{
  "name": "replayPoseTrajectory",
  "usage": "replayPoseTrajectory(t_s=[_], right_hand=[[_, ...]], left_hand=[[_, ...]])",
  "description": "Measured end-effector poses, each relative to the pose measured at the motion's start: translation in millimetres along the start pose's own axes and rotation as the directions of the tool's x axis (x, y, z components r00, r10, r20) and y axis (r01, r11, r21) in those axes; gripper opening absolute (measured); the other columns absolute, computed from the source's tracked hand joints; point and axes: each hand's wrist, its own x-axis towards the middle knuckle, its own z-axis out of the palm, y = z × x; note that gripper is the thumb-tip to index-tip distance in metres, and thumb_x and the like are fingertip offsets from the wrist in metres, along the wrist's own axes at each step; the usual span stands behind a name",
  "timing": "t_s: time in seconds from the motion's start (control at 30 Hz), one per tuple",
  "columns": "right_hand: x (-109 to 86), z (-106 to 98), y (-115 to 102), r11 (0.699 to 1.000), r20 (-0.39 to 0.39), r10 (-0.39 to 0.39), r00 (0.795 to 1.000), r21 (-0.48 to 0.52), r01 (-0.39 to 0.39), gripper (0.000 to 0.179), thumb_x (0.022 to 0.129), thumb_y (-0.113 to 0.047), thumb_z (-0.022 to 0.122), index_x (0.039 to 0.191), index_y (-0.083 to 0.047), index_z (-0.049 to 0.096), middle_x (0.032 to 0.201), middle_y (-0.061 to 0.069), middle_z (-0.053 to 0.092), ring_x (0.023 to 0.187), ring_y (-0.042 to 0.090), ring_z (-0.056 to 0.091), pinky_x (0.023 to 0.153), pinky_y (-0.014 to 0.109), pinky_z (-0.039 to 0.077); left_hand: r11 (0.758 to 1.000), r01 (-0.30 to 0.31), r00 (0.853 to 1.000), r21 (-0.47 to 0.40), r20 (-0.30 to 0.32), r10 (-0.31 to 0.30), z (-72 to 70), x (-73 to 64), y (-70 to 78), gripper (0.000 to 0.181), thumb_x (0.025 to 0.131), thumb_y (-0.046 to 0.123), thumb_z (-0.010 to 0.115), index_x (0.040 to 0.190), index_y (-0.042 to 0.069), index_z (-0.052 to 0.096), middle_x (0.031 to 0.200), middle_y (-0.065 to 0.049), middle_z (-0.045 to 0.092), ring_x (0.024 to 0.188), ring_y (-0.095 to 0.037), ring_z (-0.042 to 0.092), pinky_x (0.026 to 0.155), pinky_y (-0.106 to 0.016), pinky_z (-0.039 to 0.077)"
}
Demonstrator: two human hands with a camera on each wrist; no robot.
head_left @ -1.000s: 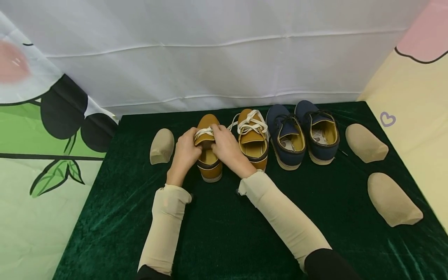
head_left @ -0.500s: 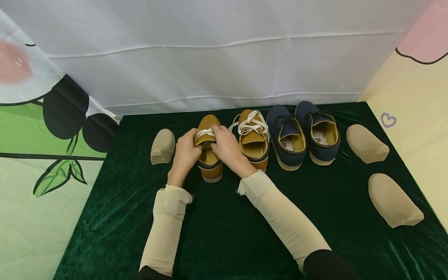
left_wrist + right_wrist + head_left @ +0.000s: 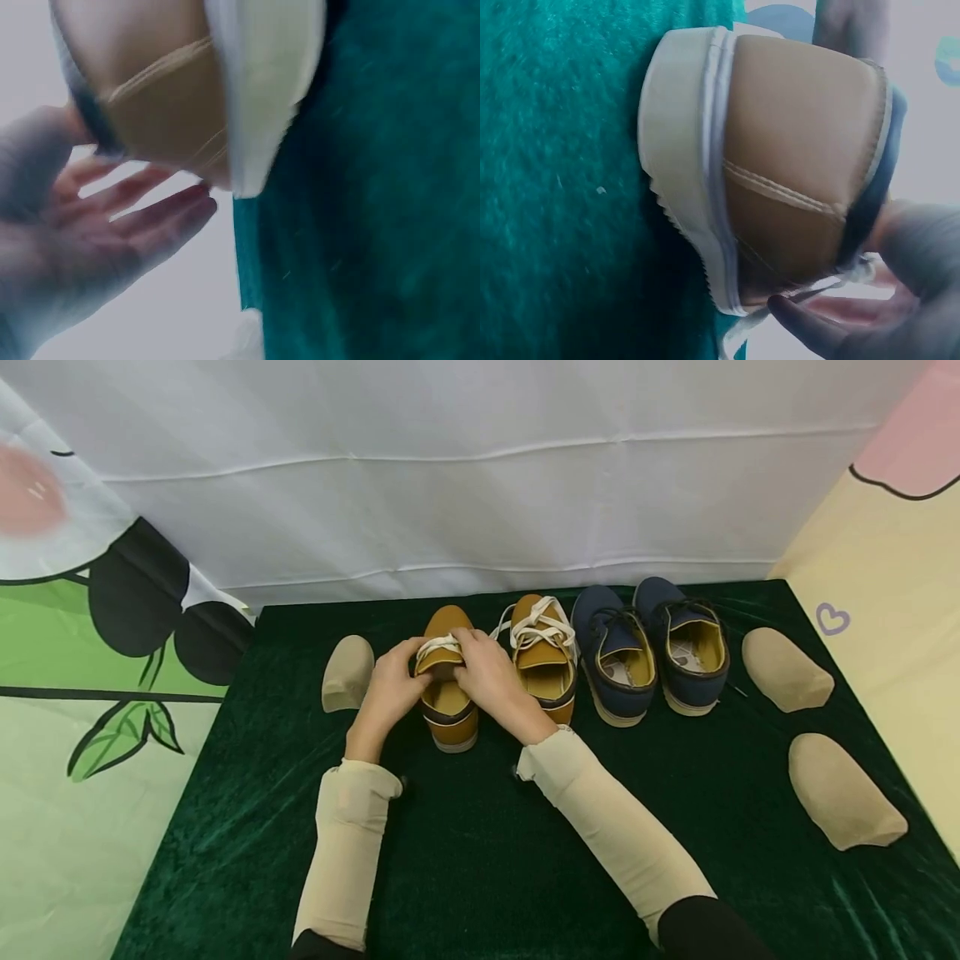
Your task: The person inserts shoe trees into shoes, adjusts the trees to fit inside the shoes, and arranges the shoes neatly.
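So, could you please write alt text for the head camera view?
A person's left hand and right hand grip a tan shoe with white laces on green cloth. To its right stand a second tan shoe and two navy shoes; one beige block lies to its left and two more blocks at far right.

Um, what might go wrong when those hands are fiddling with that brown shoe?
Maybe two things. The right hand is close to the next brown shoe, whose white laces stick out in loops, so fingers might snag them or bump that shoe. And the left hand, at the leftmost brown shoe, is near a beige block, so it might nudge that if it swings outward.
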Motion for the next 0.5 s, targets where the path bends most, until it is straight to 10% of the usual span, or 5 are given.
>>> replayPoseTrajectory(t_s=[0.27, 0.5], right_hand=[[-12.1, -13.9, 2.6, 0.998, 0.032, -0.024, 0.999, 0.061, 0.022, 0.058, 0.102, -0.019, 0.067, 0.155, -0.011, 0.046, 0.156, 0.015, 0.051, 0.143, 0.031, 0.052, 0.119, 0.048, 0.044], [-20.8, -21.6, 10.8, 0.99, 0.026, -0.105, 0.994, 0.1, 0.102, 0.053, 0.105, -0.022, 0.064, 0.154, -0.012, 0.048, 0.154, 0.012, 0.053, 0.143, 0.029, 0.051, 0.12, 0.046, 0.043]], left_hand=[[0.996, -0.022, 0.98, -0.089, 0.193, 0.039, -29.9, -4.8, -14.0, 0.065, 0.103, 0.041, 0.066, 0.158, 0.015, 0.044, 0.163, -0.014, 0.045, 0.15, -0.039, 0.043, 0.119, -0.064, 0.037], [0.999, -0.009, 0.999, -0.04, 0.031, 0.01, -46.9, -12.3, -22.6, 0.052, 0.104, 0.03, 0.066, 0.152, 0.012, 0.053, 0.152, -0.019, 0.052, 0.141, -0.042, 0.052, 0.116, -0.063, 0.041]])
